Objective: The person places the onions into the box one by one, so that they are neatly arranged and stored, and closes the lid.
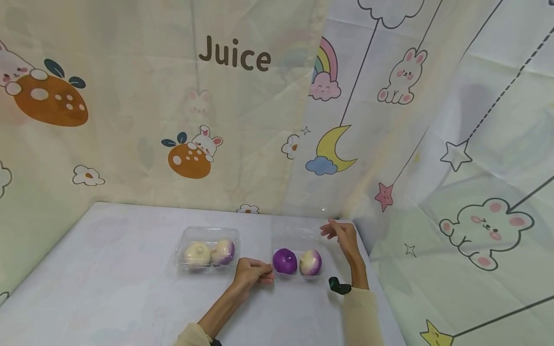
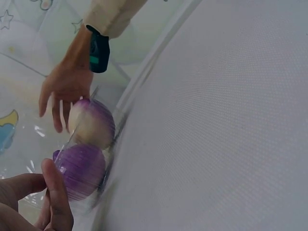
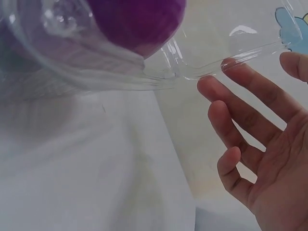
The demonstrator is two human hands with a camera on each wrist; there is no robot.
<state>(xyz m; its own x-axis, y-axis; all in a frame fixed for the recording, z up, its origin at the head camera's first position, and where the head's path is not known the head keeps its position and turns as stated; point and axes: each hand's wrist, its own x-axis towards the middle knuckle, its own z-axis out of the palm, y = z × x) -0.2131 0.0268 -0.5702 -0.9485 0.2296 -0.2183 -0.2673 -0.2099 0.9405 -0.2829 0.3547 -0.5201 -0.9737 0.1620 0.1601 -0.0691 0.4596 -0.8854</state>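
A clear plastic clamshell box stands at the right of the table, its lid raised at the back. Inside lie a round deep-purple vegetable and a cream-and-purple turnip-like one. My left hand pinches the box's left edge between thumb and fingers; the left wrist view shows these fingers beside the purple vegetable. At the lid's right side is my right hand, its fingers loosely extended. In the right wrist view the fingertips meet or nearly meet the lid's clear edge.
A second clear box, closed, sits to the left, with a cream vegetable and a cream-and-purple one in it. Printed cloth hangs behind the white table and along its right side.
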